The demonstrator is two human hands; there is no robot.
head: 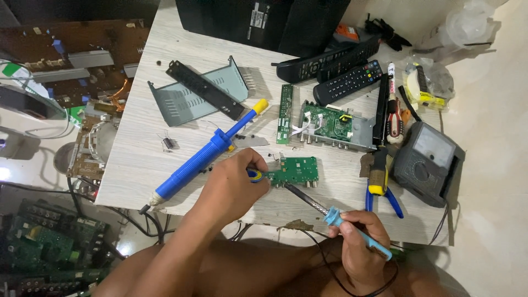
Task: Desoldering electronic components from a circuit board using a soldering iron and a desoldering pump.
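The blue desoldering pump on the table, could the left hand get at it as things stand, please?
Probably yes: the desoldering pump lies uncovered beside the left hand, though that hand is pressed on the small green board.

Labels and screens on the table [165,181].
A grey multimeter [428,163] with a pale rectangular display [433,147] sits at the right edge; far behind it, a black box [258,22] carries a white rectangular label [258,17].

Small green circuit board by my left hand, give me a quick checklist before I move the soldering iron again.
1. Left hand steadies small green circuit board: ok.
2. Right hand grips soldering iron by its blue handle: ok.
3. Iron tip meets the board's near edge: ok.
4. Blue desoldering pump lies close by: ok.
5. Iron cord clear of legs: not ok.
6. Tip hot: cannot tell.
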